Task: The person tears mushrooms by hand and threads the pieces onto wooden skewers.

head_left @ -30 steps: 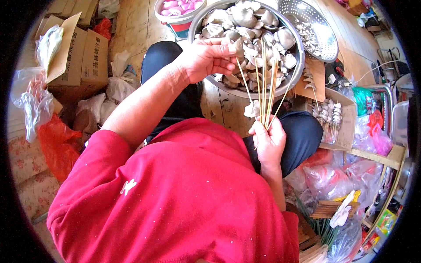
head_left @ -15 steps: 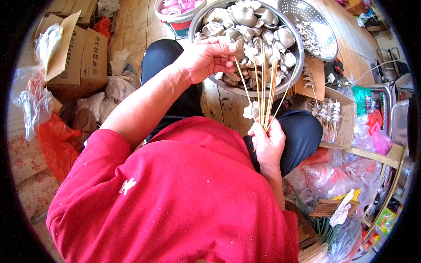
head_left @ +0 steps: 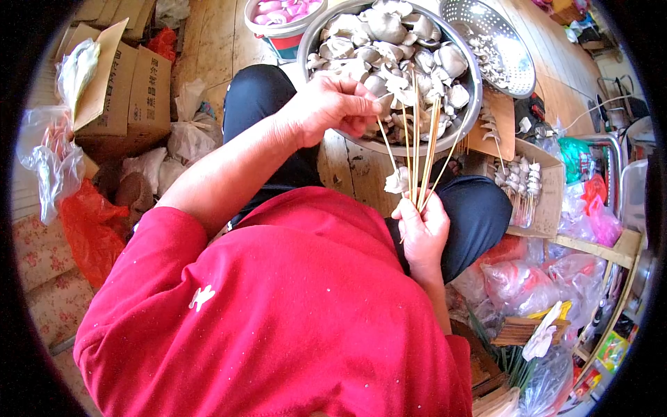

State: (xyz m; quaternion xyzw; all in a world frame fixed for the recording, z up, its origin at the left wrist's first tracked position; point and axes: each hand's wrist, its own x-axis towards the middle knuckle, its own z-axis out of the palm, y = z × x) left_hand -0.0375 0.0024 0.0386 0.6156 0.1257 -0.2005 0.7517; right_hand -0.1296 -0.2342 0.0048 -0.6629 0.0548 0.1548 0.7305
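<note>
My left hand (head_left: 335, 110) is closed in a pinch at the tip of the leftmost bamboo skewer, over the near left edge of a metal basin (head_left: 475, 104) heaped with grey mushrooms (head_left: 389, 26). What its fingers hold is hidden. Lower and to the right, my right hand (head_left: 424, 226) grips the lower ends of several thin skewers (head_left: 431, 132), which fan out upward. A pale mushroom piece (head_left: 397, 180) sits low on the leftmost skewer, just above my right hand. The other skewers look bare.
Behind the basin stand a bucket (head_left: 286, 31) of pink-purple pieces and a colander (head_left: 517, 73) with small mushroom pieces. A cardboard box (head_left: 549, 194) at right holds loaded skewers. Cartons (head_left: 146, 94) and plastic bags (head_left: 94, 229) lie at left, more bags (head_left: 521, 285) at lower right.
My left hand has moved slightly down and its fingers have closed in around the skewer tip; the mushroom seen in them before is hidden. My right hand has barely shifted.
</note>
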